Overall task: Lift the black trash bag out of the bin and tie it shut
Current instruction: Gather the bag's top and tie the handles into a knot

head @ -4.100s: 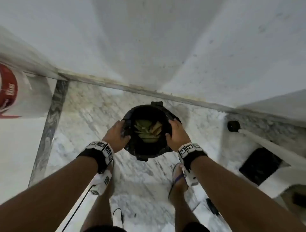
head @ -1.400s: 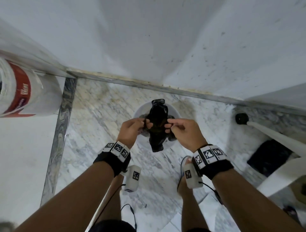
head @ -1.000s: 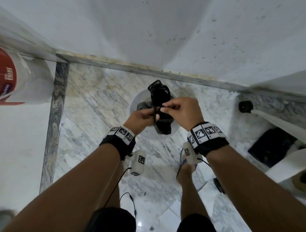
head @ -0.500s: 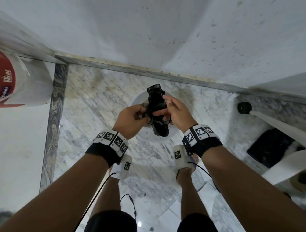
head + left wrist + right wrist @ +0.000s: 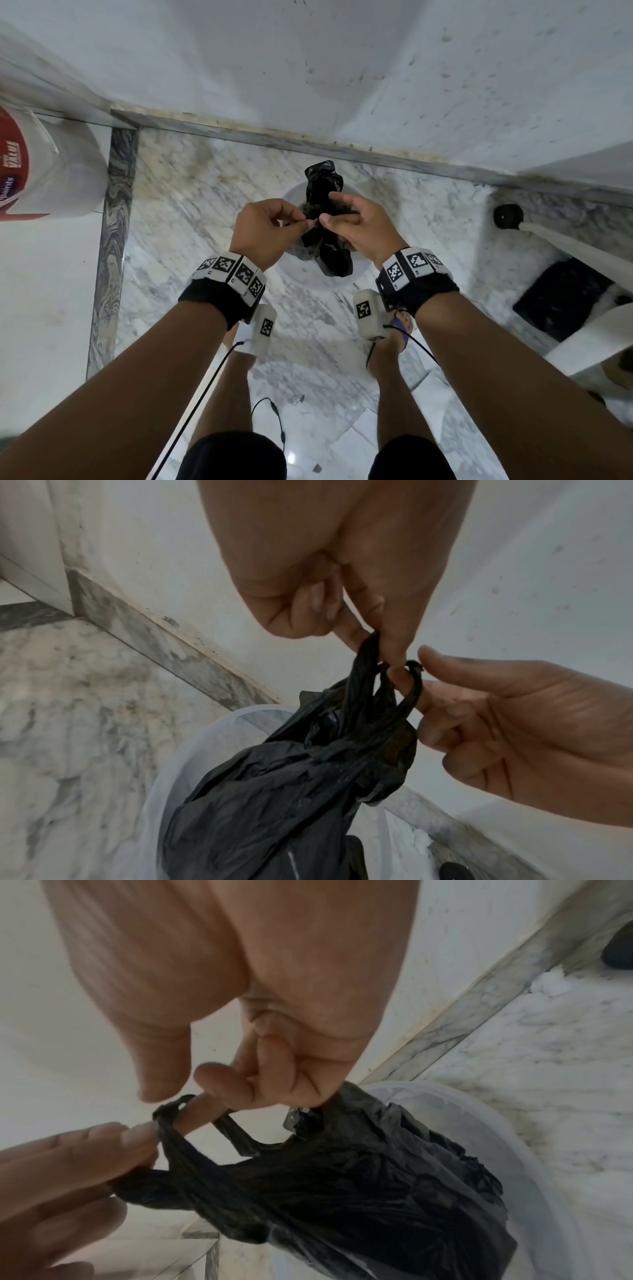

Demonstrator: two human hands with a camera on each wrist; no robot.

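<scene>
At the far left of the head view, a white container with a red label [image 5: 41, 164] stands beside a dark marble strip in the floor [image 5: 113, 219]. More to the middle, the left hand [image 5: 263, 229] pinches one twisted handle of the black trash bag [image 5: 334, 260] between thumb and fingertips; its other fingers are curled in. The bag hangs in the air, its lower part just above the open white bin [image 5: 291, 202], which stands on the marble floor near the wall. So the lifting looks almost done, though from these views I cannot tell if the bottom of the bag is fully out of the bin.

Next comes the right hand [image 5: 356, 226]. In the right wrist view one finger passes through a thin loop of the bag's handle [image 5: 167, 1110], while the other fingers are bent and hold the gathered plastic. The two handles meet between the hands, but I see no finished knot. I judge that the tying has begun and that the knot must be pulled tight to finish it.

At the far right, a white pole with a black end cap [image 5: 507, 216] lies across the floor, and a black flat object [image 5: 561, 298] lies beside it.
</scene>
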